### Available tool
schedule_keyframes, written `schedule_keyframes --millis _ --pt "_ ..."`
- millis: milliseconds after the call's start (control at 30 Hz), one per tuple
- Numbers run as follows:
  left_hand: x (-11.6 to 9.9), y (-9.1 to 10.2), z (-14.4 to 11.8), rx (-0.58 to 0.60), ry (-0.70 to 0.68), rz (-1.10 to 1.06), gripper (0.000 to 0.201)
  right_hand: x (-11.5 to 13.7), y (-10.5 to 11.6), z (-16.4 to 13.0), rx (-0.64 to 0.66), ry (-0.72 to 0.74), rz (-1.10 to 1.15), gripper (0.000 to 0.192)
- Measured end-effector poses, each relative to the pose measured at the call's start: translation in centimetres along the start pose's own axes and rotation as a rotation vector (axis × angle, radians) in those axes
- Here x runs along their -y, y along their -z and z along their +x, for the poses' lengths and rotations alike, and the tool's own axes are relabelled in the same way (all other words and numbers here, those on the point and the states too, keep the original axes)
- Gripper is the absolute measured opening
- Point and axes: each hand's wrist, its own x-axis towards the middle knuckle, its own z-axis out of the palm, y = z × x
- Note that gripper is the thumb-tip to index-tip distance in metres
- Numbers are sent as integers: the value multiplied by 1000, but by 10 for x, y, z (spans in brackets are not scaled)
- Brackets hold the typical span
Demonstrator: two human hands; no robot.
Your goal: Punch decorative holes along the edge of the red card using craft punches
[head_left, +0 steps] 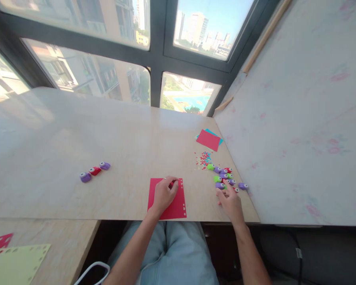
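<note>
A red sheet of paper (173, 208) lies near the table's front edge, with small punched holes along its right side and top right corner. My left hand (165, 194) rests over the sheet's upper part, fingers curled together near the top edge; what they hold, if anything, is hidden. Over at the right, my right hand (230, 201) reaches into a cluster of small craft punches (223, 175) in purple, green and red. Its thumb and index finger are apart, the index finger close to a red punch. No punch is lifted.
Punched confetti (205, 159) lies behind the cluster, then stacked red and blue cards (209, 140). One purple punch (243, 186) sits beside the wall. Three more punches (95, 171) stand left. Punched yellow paper (20, 263) lies on a lower-left surface. Windows rise behind the table.
</note>
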Motion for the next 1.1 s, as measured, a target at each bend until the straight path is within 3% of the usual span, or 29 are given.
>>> schedule_keyframes --millis 233,367,567,767,967,1100 --pt "0 -1 1 -22 17 16 22 1 -2 -2 -67 -18 -107 54" --pt "1 -1 1 -29 15 0 21 -3 -2 -6 -34 -22 -82 49" --pt "-1 -2 3 -40 -14 47 20 -4 -13 -11 17 113 -60 47" --pt "1 -6 4 -26 -35 148 24 17 -32 -10 43 324 -160 39" --pt "-2 -8 3 8 -24 256 24 43 -54 -6 20 306 -318 40" --pt "-6 -9 2 28 -42 359 27 52 -65 -2 42 322 -296 36"
